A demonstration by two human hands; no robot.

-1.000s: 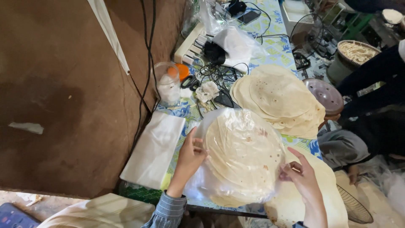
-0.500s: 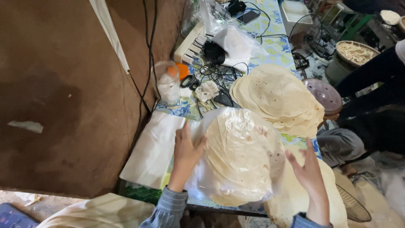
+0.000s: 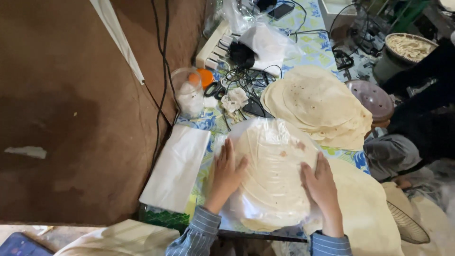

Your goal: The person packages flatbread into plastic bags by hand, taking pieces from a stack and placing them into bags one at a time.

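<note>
A clear plastic bag with a stack of round flatbreads (image 3: pixel 272 170) inside lies on the table in front of me. My left hand (image 3: pixel 226 171) rests flat on its left side, fingers spread. On the bag's right side lies my right hand (image 3: pixel 322 185), also flat with fingers apart. Both hands press down on the plastic; neither grips it. Beyond the bag lies an uncovered pile of flatbreads (image 3: pixel 317 104). Another large flatbread (image 3: pixel 365 213) lies under my right wrist.
A stack of white plastic bags (image 3: pixel 177 166) lies left of the bagged breads. Behind are a clear jar (image 3: pixel 189 95), tangled cables (image 3: pixel 246 76) and a power strip (image 3: pixel 215 45). Another person's dark-sleeved arm (image 3: pixel 422 99) sits at right, near a pot of noodles (image 3: pixel 410 47). A brown wall runs along the left.
My hands have moved from the edges of the bagged stack onto its top, and the bag now lies flatter on the table.
</note>
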